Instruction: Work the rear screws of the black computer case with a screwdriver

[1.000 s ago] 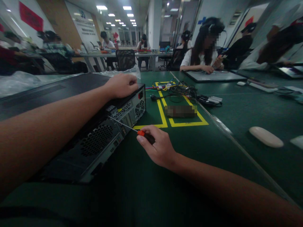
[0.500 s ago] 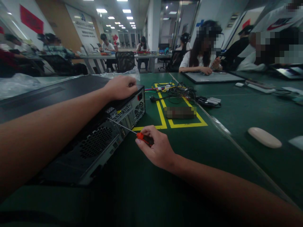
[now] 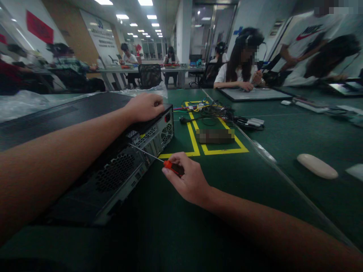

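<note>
A black desktop computer case (image 3: 85,109) lies on its side on the green table, its rear panel with vents and ports turned toward me. My left hand (image 3: 146,107) rests on its top near the rear edge, fingers curled down against it and partly hidden. In my closed right hand (image 3: 190,177) is a screwdriver (image 3: 173,167) with an orange and black handle. Its thin shaft slants up to the left, and the tip meets the case's rear edge below my left forearm. Any screw at the tip is too small to make out.
Yellow tape (image 3: 227,151) marks boxes on the table. A tangle of cables (image 3: 217,111) and a blurred dark block (image 3: 215,136) lie there. Farther right is a pale oval object (image 3: 317,166). Clear plastic wrap (image 3: 28,102) lies behind the case. Co-workers sit across the table.
Both hands, the screwdriver and the case hold nearly the same places. The view has tilted very slightly. In the background, a standing person at right has shifted.
</note>
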Demonstrator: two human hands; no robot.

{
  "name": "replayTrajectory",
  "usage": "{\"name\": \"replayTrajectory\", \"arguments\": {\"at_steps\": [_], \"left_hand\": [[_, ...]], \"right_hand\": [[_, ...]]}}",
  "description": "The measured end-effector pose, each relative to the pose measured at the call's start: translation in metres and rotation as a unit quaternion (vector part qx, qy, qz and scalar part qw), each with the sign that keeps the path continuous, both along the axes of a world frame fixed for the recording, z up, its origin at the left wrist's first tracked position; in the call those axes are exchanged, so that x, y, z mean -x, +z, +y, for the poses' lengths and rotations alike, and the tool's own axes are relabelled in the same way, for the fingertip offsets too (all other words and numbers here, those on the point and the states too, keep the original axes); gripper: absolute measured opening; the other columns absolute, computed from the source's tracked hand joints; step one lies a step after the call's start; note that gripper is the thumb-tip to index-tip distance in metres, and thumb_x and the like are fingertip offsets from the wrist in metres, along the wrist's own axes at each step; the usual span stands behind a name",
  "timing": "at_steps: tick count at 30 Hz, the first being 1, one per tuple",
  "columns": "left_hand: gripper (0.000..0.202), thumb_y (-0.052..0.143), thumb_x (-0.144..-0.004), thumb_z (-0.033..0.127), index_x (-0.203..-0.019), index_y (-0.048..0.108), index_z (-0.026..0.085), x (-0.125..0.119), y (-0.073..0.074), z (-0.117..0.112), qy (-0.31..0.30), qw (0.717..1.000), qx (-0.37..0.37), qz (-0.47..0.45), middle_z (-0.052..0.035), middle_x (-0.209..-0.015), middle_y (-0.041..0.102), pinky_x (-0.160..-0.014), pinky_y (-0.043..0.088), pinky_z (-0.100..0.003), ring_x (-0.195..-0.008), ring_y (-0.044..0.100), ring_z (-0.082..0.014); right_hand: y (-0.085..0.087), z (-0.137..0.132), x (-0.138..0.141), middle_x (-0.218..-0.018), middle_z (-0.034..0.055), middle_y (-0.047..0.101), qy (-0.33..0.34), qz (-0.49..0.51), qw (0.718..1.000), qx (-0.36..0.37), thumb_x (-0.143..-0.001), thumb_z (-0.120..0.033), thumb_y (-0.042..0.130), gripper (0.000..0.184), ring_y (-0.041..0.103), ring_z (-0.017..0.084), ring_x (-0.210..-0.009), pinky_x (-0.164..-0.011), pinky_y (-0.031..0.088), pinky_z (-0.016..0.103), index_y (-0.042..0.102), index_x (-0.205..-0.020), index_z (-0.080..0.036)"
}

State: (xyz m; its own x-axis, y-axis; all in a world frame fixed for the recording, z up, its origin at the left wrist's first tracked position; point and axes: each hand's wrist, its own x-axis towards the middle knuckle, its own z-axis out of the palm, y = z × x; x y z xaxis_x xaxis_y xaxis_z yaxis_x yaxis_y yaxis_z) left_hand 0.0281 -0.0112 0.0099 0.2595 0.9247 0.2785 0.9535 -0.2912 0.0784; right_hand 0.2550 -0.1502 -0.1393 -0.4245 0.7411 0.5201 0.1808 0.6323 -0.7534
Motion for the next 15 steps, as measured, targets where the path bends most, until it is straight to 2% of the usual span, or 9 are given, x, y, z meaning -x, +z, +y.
{"name": "replayTrajectory", "arguments": {"at_steps": [15], "left_hand": [[0.027,0.059,-0.092,0.037,-0.095,0.082,0.022,0.0036,-0.0027,0.0033,-0.016,1.000,0.001,-0.016,-0.0108,-0.087,0.069,-0.081,0.037,-0.044,-0.084,0.059,-0.0280]], "right_hand": [[0.0019,-0.0004,-0.0008,-0.103,0.0060,0.082,-0.016,-0.001,1.000,-0.023,-0.108,-0.039,0.073,0.016,0.077,0.022,-0.089,-0.084,0.060,0.036,0.069,-0.114,-0.025]]}}
